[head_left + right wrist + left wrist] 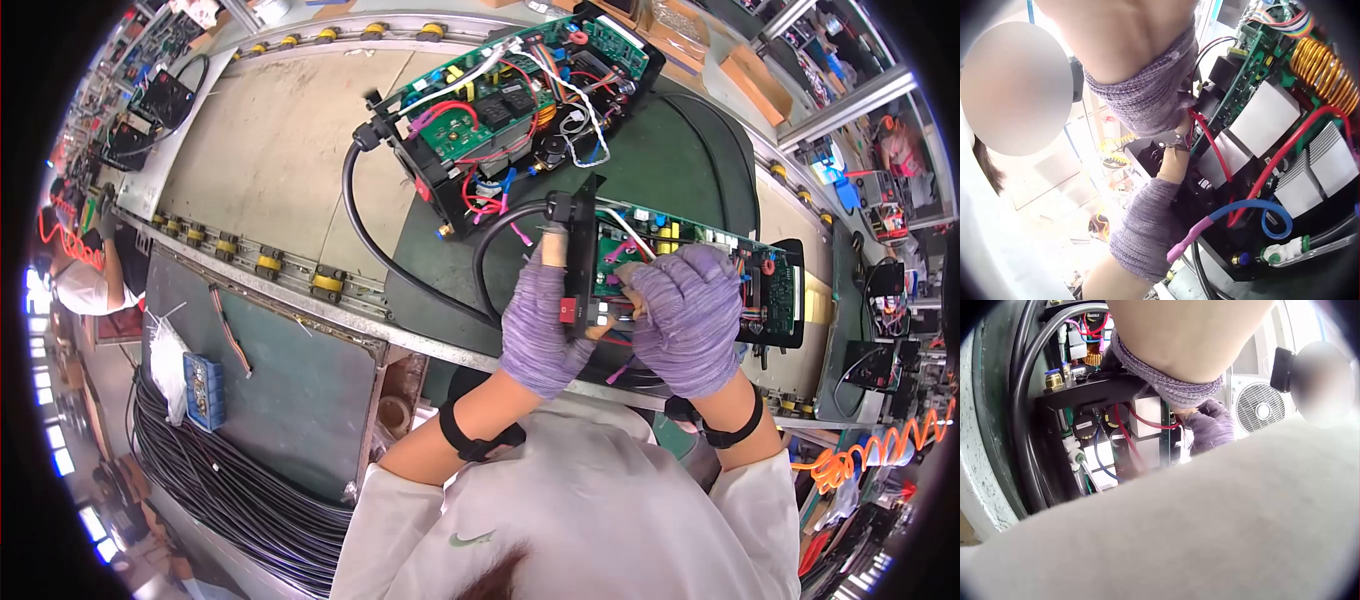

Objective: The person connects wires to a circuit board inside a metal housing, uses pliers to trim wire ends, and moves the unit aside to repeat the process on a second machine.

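A circuit-board unit [770, 262] with a black end panel [583, 262] lies in front of me. My left hand [540, 330], in a purple knit glove with bare fingertips, grips this panel by its outer side, the thumb reaching round to the inner face near a red switch [569, 310]. My right hand [690, 318], gloved alike, bends its fingers just inside the panel. Its fingertips pinch at the end of a red wire [1211, 145], partly hidden by the glove. Close by hangs a blue wire [1247, 205] with a pink sleeve; silver heat sinks [1264, 119] sit beside it.
A second open unit [520, 110] stands behind on the green mat [655, 150], its black cable [385, 265] looping leftward. Roller tracks [268, 262] edge the bench. At left are a blue bin [204, 392] and a bundle of black cables [235, 500].
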The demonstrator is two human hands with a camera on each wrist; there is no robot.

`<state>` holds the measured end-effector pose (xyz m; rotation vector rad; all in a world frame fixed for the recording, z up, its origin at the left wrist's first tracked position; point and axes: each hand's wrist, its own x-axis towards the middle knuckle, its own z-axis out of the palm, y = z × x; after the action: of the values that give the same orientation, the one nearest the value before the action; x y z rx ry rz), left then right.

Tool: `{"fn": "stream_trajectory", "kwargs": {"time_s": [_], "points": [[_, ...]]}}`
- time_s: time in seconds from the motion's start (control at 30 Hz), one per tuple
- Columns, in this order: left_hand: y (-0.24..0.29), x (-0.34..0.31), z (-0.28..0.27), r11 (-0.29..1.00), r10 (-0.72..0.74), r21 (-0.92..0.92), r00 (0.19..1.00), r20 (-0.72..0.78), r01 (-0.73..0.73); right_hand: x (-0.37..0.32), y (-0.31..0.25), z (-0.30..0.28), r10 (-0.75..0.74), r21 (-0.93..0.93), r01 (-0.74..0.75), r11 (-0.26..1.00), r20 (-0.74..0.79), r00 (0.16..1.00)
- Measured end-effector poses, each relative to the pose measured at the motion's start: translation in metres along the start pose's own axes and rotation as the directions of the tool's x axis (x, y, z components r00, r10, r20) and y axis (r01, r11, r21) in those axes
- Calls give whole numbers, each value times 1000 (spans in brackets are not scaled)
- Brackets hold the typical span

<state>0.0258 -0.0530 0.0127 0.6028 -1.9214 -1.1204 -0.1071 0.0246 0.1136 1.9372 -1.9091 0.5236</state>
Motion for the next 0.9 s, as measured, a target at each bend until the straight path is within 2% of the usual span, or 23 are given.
{"fn": "stream_trajectory", "kwargs": {"time_s": [0.1,0.13,0.23,0.33,0.57,0.9], "points": [[-7,-4,1,982,66,180,998,-13,-63,3,-2,-1,1,-2,-1,1000,28,1000],[-3,-3,-1,988,31,148,1000,6,-32,2,-1,1,5,3,-5,1000,28,1000],[-7,-2,1,979,115,173,993,-29,-108,3,-1,2,-12,-25,13,1000,41,999],[-3,-2,0,992,83,100,996,-18,-81,-1,0,3,-13,-25,14,1000,44,999],[-1,0,-2,988,59,141,998,16,-61,-3,1,2,-24,3,24,1000,33,999],[2,2,-5,986,85,145,996,20,-87,10,-12,-5,-123,-142,147,979,170,978]]}}
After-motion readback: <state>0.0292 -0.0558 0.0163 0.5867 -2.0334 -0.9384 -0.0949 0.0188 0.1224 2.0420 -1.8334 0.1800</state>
